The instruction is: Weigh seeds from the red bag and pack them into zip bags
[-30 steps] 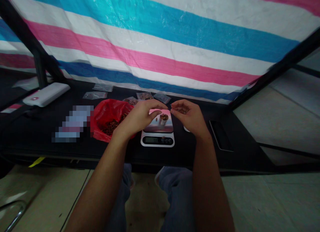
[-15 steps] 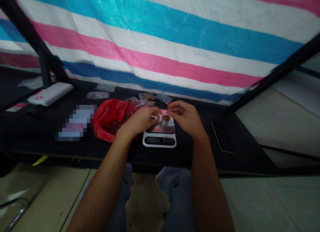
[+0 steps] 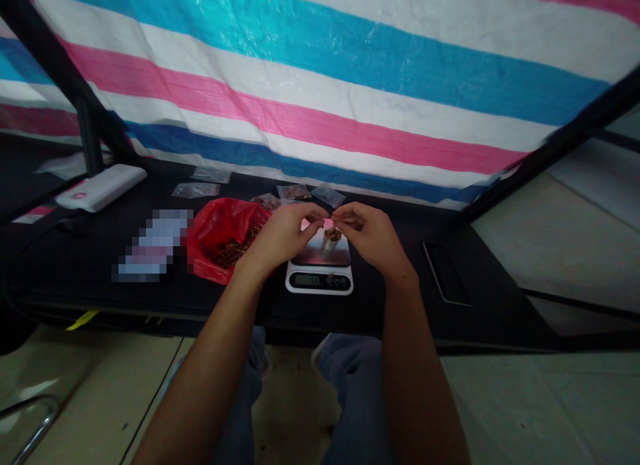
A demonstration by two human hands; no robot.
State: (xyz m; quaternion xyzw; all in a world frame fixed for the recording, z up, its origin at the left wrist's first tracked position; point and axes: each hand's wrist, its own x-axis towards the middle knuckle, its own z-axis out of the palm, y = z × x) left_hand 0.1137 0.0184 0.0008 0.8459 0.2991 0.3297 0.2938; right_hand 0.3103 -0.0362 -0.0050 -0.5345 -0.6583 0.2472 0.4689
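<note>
A small metal cup (image 3: 331, 240) full of brown pieces stands on the steel plate of a white kitchen scale (image 3: 293, 283). The digits on its display are too blurred to read surely. Just behind and above the cup, the fingertips of my left hand (image 3: 293, 230) and my right hand (image 3: 369, 235) meet in pinches. Whatever they hold between them is too small to make out. Left of the scale, a red plastic bag (image 3: 205, 235) lies open with many brown dried pieces (image 3: 230, 253) inside, partly hidden by my left wrist.
Behind the scale lie small clear bags, one with brown pieces (image 3: 295, 192) and one flat bag (image 3: 327, 196). More clear bags (image 3: 196, 190) lie back left, near a white device (image 3: 103, 187). A dark phone-like slab (image 3: 446, 275) rests right. Striped sheeting (image 3: 310, 105) hangs behind the black table.
My left hand has moved up and right from beside the cup, its fingers closing to meet those of my right hand. The cup stays on the scale.
</note>
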